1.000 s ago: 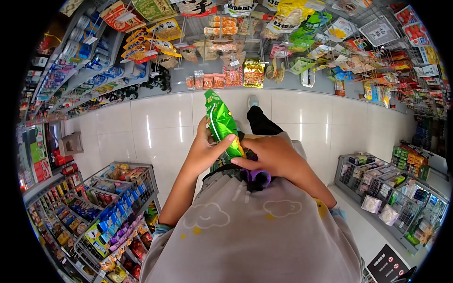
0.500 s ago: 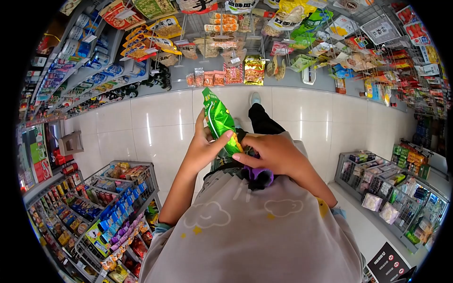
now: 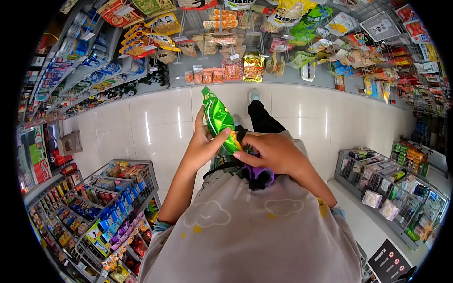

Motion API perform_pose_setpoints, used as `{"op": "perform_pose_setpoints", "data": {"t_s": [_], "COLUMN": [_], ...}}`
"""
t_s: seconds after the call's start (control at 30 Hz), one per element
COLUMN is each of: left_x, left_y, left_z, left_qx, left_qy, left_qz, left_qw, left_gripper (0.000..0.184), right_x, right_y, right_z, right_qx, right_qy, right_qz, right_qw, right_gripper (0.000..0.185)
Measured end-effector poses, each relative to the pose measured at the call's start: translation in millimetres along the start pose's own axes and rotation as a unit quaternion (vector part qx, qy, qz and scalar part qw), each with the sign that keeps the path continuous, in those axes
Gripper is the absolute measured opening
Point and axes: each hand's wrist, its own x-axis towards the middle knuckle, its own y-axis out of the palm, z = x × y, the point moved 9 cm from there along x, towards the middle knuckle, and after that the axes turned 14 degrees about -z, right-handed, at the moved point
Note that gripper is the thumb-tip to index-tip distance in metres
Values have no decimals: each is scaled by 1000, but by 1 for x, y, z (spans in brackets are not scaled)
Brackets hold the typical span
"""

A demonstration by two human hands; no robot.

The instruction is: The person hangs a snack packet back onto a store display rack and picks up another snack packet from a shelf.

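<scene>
A shiny green snack bag with yellow-orange pictures near its lower end is held up in front of my waist, tilted, its top leaning left. My left hand grips it from the left side, thumb across the front and fingers behind. At the bag's lower right end, my right hand has its fingers curled in and its thumb pressed on the bottom edge. Its fingertips are partly hidden. Just under my right hand, a purple and black item sits at my waist; its kind is unclear.
Shelves of hanging snack bags run along the far side, with a gold packet on the bottom ledge. Drink cans line the left shelf. Wire display racks stand at lower left and right. Pale floor tiles lie between.
The view has shifted slightly, so the far shelf's lower edge sits a little higher. Both hands keep their hold on the green snack bag, almost unmoved.
</scene>
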Motion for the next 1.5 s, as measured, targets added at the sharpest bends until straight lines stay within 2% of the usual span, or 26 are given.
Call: {"op": "perform_pose_setpoints", "data": {"t_s": [0.3,0.37,0.47,1.5], "left_x": [-2,-1,-3,-4], "left_y": [-5,-4,-4,-10], "left_z": [4,4,5,11], "left_qx": [-30,-37,-37,-36], "left_qy": [18,24,19,28], "left_qz": [9,26,33,21], "left_qw": [999,999,999,999], "left_gripper": [88,94,93,92], "right_x": [-2,-2,-4,-4], "right_y": [1,3,5,9], "right_z": [7,7,6,8], "right_qx": [3,6,-7,-14], "right_qy": [8,14,10,19], "right_qz": [-4,2,2,-3], "right_qw": [1000,1000,1000,1000], "right_gripper": [39,39,39,37]}}
